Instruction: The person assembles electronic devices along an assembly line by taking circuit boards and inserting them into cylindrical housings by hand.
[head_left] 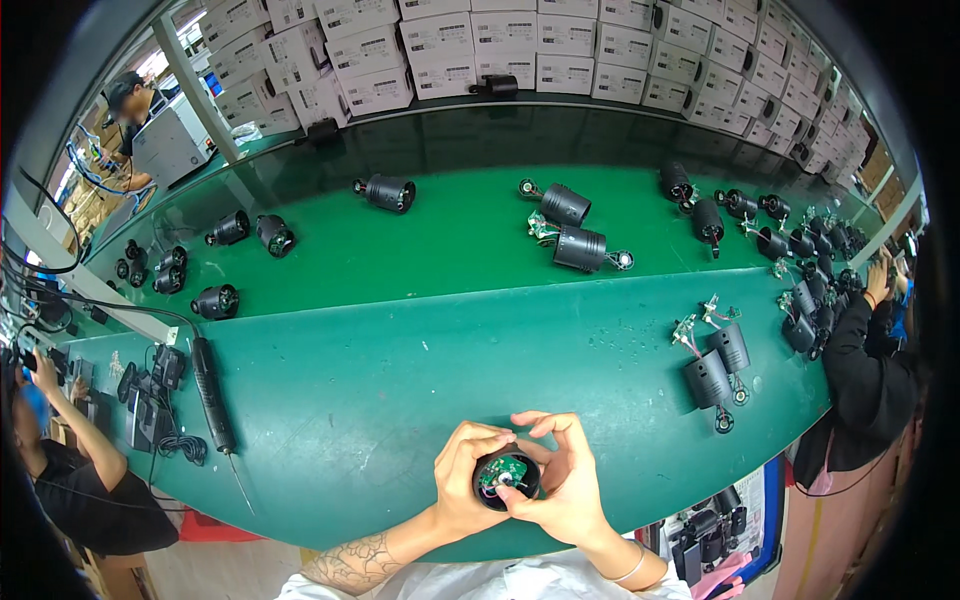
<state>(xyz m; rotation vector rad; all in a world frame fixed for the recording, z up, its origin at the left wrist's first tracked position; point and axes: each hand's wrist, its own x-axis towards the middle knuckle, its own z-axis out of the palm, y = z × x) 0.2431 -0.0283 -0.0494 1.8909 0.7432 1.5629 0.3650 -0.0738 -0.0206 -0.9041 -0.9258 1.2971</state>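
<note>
My left hand [463, 478] and my right hand [562, 475] both grip one black cylindrical lamp housing [506, 478] at the near edge of the green bench [400, 370]. Its open end faces up at me and shows a small green circuit board inside. My right thumb and fingertips press at the rim and the board. The left hand wraps the housing's left side. Both forearms come in from the lower edge.
Two more black housings with loose boards and wires [715, 365] lie to the right; several others are scattered over the belt [575, 240]. An electric screwdriver [212, 385] lies at left. Co-workers sit at left [70, 470] and right [870, 370]. White boxes [520, 50] line the back.
</note>
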